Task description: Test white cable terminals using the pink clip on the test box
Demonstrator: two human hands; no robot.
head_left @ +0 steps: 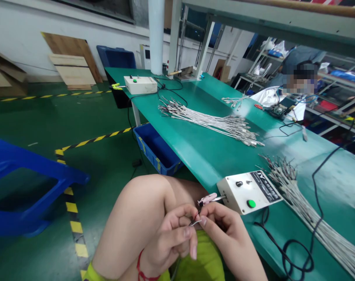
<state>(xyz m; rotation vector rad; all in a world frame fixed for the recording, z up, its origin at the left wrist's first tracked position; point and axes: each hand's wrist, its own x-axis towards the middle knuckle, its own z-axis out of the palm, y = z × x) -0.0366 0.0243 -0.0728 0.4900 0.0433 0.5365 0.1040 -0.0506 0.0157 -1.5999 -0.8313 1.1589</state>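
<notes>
My left hand (pixel 177 232) is closed on the stripped end of a cable, whose thin wires (pixel 196 222) in red, dark and white poke out between the fingers. Thumb and forefinger of my right hand (pixel 221 224) pinch a wire of the same end, the two hands almost touching. Just above them, a pink-handled clip (pixel 208 200) sits on the metal shaft of a white control box (pixel 249 191) with a green button and a knob. Part of the cable runs down below my left hand, mostly hidden.
A bundle of white cables (pixel 209 123) lies across the green table (pixel 195 156); another bundle (pixel 309 210) is at the right. A second control box (pixel 141 85) stands at the far end. A blue bin (pixel 158 150) is under the table edge. Across the table sits a person (pixel 300 84).
</notes>
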